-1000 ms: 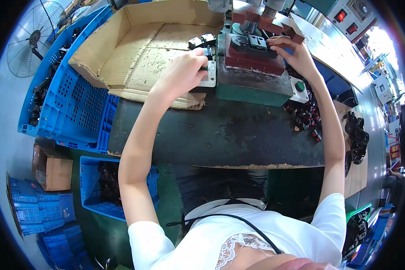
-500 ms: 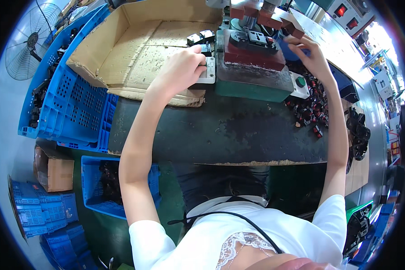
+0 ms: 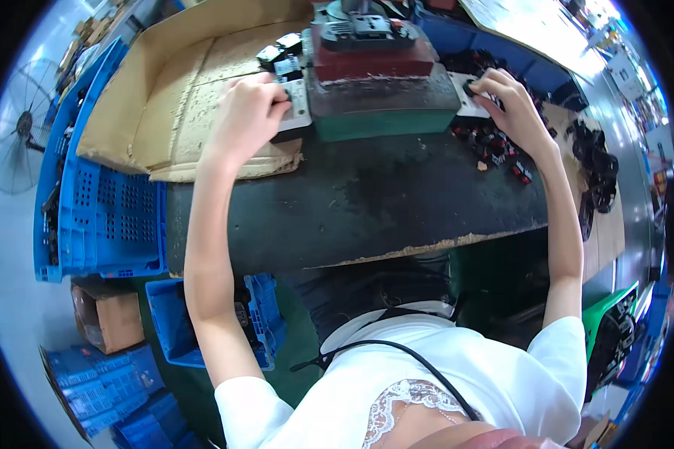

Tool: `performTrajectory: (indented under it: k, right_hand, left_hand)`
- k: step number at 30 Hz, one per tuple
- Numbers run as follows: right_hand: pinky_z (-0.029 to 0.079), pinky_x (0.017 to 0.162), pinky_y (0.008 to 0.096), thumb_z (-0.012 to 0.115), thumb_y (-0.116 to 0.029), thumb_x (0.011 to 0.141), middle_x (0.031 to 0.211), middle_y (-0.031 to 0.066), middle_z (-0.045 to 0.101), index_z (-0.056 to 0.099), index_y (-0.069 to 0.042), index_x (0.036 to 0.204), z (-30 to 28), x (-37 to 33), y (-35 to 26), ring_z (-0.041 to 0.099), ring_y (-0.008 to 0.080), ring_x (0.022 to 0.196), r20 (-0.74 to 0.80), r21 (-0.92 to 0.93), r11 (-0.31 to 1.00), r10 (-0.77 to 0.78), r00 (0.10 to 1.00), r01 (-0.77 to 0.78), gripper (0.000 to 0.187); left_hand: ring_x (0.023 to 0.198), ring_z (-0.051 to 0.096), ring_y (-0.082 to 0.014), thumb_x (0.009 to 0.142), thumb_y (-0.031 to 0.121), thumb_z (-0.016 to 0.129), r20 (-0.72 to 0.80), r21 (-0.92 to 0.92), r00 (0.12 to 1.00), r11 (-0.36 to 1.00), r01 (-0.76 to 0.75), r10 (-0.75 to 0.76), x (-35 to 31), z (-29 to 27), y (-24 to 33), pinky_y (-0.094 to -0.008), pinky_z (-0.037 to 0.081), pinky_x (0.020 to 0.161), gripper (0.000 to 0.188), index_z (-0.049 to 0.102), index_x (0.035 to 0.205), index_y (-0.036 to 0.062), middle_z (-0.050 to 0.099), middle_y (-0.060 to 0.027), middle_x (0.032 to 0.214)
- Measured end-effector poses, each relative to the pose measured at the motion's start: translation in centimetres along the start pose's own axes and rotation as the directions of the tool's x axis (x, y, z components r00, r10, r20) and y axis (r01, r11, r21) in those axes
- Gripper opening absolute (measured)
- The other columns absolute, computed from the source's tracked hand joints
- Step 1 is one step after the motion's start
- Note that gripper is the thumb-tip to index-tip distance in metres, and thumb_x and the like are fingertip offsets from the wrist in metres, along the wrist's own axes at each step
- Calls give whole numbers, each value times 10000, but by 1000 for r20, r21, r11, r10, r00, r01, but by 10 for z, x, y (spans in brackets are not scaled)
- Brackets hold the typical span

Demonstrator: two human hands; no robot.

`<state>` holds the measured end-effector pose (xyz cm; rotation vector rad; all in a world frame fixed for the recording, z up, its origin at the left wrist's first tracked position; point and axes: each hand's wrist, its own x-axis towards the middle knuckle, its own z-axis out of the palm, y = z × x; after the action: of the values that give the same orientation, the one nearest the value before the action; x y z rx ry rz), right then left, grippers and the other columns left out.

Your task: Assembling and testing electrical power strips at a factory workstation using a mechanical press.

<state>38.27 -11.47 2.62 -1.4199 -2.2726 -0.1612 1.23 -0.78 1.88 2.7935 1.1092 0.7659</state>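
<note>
My left hand [image 3: 249, 112] is closed, its curled fingers at the push button on the left white control box [image 3: 299, 105]; most of that button is hidden. On the right white control box [image 3: 468, 102], the fingers of my right hand [image 3: 506, 106] close round the green push button [image 3: 469, 88]. Between the two boxes stands a press with a green and dark metal base [image 3: 386, 112]. A black part with a silvery middle [image 3: 371, 30] sits on its dark red block [image 3: 374, 63]. Several small black-and-white parts [image 3: 281, 56] lie beside the left box.
An opened cardboard box [image 3: 195, 82] covers the table's left side. Blue crates [image 3: 116, 202] stand beyond it. Loose black and red parts [image 3: 494, 150] are heaped at the right, near larger black parts [image 3: 595, 165]. The worn table edge [image 3: 427, 245] runs before me.
The view has shifted, so the press sits farther left and higher. My right hand has come down from beside the press head to the green button. My left hand stays at its box.
</note>
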Motion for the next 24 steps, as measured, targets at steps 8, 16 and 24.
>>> performTrajectory:
  k: [8, 16, 24]
  right_hand:
    - [455, 759, 374, 634, -38, 786, 830, 106, 540, 605, 2, 869, 6, 4, 12, 537, 284, 830, 23, -88, 995, -49, 999, 51, 96]
    - [455, 778, 375, 637, -47, 774, 832, 84, 545, 608, -20, 849, 4, 0, 10, 539, 264, 852, -10, -79, 997, -10, 1000, 9, 84]
    - [478, 787, 348, 597, -128, 795, 949, 132, 638, 617, -5, 952, -46, -47, 58, 613, 260, 901, -66, -227, 901, 365, 929, -370, 201]
  left_hand:
    - [776, 562, -315, 725, 91, 662, 2, -34, 1000, 999, -13, 13, 1, -1, 1, -389, 419, 771, 97, 642, 743, -2, 569, -124, 744]
    - [763, 563, -290, 707, 74, 684, -1, -5, 1000, 1000, -18, 18, 3, -4, 5, -376, 416, 817, 93, 649, 743, -4, 573, -108, 727]
    - [769, 556, -241, 738, 111, 688, -197, -76, 978, 993, -88, 72, -2, 3, -8, -395, 356, 913, 126, 591, 684, 51, 574, -46, 747]
